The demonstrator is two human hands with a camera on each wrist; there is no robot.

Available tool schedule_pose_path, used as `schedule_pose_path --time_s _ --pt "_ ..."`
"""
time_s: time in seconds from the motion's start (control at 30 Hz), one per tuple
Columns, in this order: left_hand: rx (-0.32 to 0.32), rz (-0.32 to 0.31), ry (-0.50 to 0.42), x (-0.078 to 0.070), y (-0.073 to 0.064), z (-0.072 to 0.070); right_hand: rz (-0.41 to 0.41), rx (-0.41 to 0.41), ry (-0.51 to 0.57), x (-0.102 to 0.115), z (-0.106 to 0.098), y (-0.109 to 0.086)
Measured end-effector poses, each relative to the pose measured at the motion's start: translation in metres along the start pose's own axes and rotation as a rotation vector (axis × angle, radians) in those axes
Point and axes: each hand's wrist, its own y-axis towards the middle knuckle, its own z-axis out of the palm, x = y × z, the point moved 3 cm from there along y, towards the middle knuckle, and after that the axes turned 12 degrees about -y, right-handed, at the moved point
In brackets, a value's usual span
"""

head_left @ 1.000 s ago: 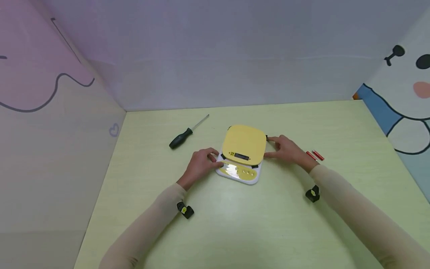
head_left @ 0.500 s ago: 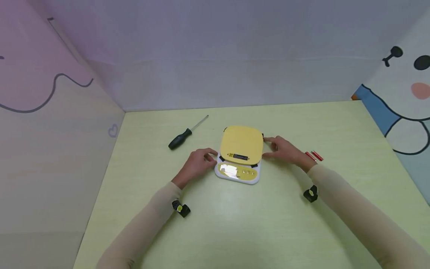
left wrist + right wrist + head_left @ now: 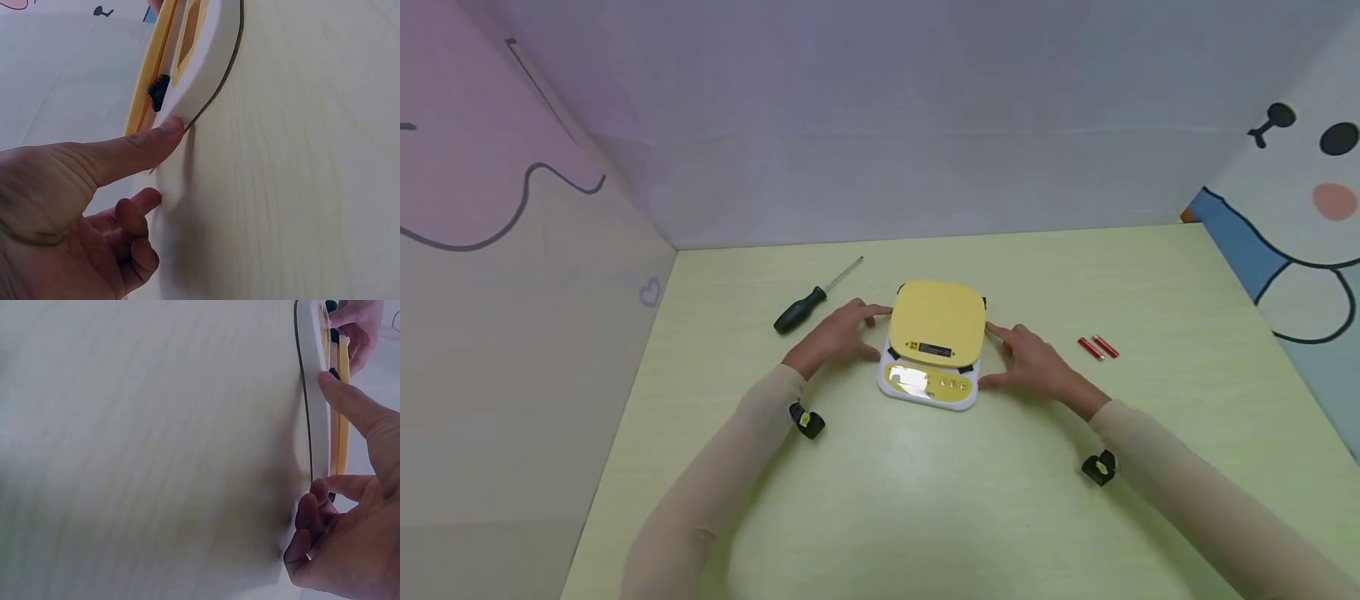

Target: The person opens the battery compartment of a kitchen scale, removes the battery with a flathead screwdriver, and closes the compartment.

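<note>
A kitchen scale [image 3: 937, 321] with a yellow square platform and a white base lies on the table, its display and buttons facing the person. Along its left side, my left hand [image 3: 838, 337] has thumb and index finger spread, both tips at the edge. The left wrist view has the thumb [image 3: 140, 147] against the white base, with the other fingers loosely bent. On the opposite side, my right hand [image 3: 1030, 362] touches the edge with thumb and index finger apart. In the right wrist view the thumb [image 3: 353, 403] meets the white base [image 3: 315, 412]. Black pieces show beneath the platform.
A screwdriver [image 3: 801, 311] with a dark handle lies left of the scale, its shaft pointing away to the back. Two red batteries [image 3: 1098, 347] lie to the right, beyond the right hand. Walls border the pale table [image 3: 925, 517] at the back and left.
My left hand has slid farther back along the scale's left side, and my right hand has come nearer along the right side. The scale has shifted slightly left in view.
</note>
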Motion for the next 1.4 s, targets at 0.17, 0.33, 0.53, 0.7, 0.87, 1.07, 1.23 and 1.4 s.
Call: schedule_pose_path --time_s 0.17,0.33,0.53,0.7,0.87,1.07,1.23,1.4 --pt "0.01 0.009 0.021 0.003 0.003 -0.001 -0.016 0.004 -0.018 0.0 0.0 0.0" --pt "-0.009 0.021 0.019 0.007 0.002 -0.001 -0.029 0.004 -0.039 -0.005 0.0 0.005" --pt "-0.031 0.024 -0.012 0.008 -0.003 0.002 -0.049 0.015 -0.07 -0.008 -0.004 0.011" --pt "-0.056 0.029 -0.023 0.008 -0.008 0.007 -0.063 0.02 -0.096 -0.011 -0.008 0.014" --pt "-0.089 0.022 -0.007 0.007 -0.013 0.012 -0.086 0.022 -0.103 -0.013 -0.012 0.018" --pt "-0.123 0.008 0.003 0.007 -0.015 0.018 -0.125 0.027 -0.096 -0.017 -0.017 0.02" --pt "-0.147 -0.007 0.018 0.005 -0.016 0.024 -0.152 0.035 -0.089 -0.021 -0.019 0.023" --pt "-0.156 -0.036 0.009 0.001 -0.018 0.028 -0.173 0.05 -0.079 -0.025 -0.021 0.025"
